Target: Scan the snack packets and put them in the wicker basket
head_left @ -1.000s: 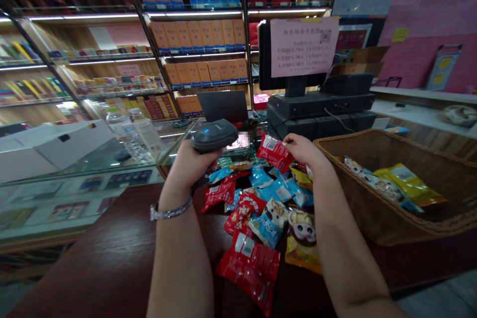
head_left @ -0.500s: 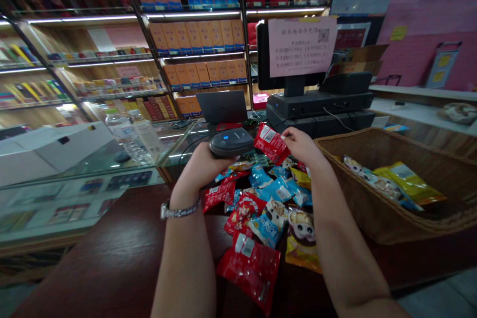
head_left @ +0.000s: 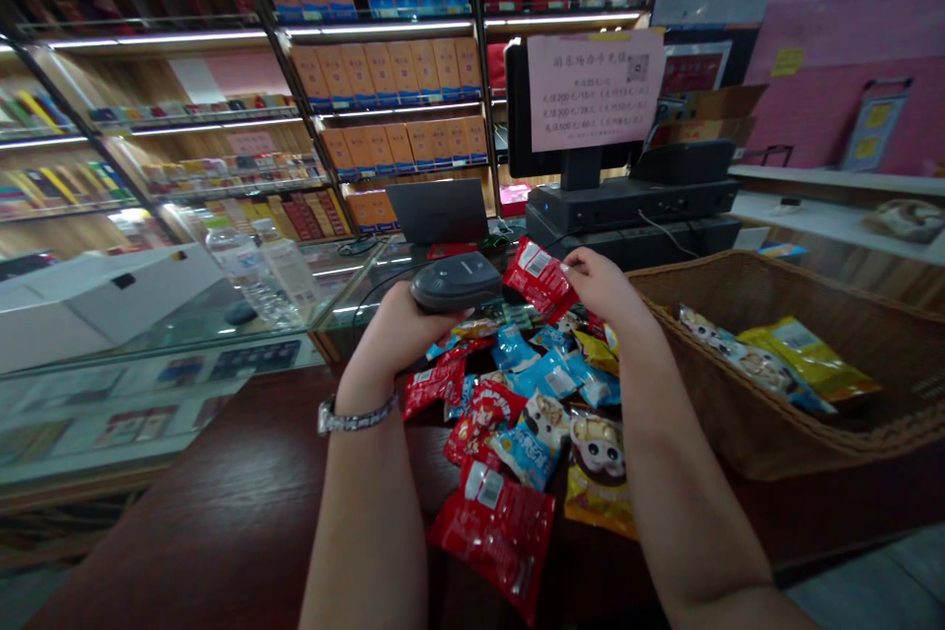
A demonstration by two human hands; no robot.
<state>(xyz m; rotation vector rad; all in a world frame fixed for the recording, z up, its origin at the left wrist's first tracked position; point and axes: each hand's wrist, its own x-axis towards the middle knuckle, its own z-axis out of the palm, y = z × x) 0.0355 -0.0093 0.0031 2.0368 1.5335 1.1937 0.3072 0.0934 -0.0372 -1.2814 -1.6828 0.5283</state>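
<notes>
Wrapped round the handle of a dark grey barcode scanner [head_left: 456, 282] is my left hand [head_left: 395, 333], with a watch on its wrist. The scanner's head points right. My right hand [head_left: 599, 287] pinches the edge of a red snack bag [head_left: 539, 278], its white barcode label facing me, just right of the scanner and apart from it. Under and in front of both hands lies a loose pile of snack bags: blue ones [head_left: 547, 373], red ones [head_left: 483, 418], and a yellow one [head_left: 599, 472] with a cartoon face. A larger red bag [head_left: 496, 532] lies nearest me.
A wicker basket [head_left: 738, 453] holding a few snack bags stands at the right. Behind are a laptop [head_left: 437, 212] and a monitor with a pink paper sign [head_left: 595, 91]. Plastic bottles [head_left: 255, 266] and a white box [head_left: 95, 300] stand on the glass counter at left.
The blue light on top of the scanner has gone out. Both hands keep their grip and have hardly moved; the red bag is tilted slightly differently.
</notes>
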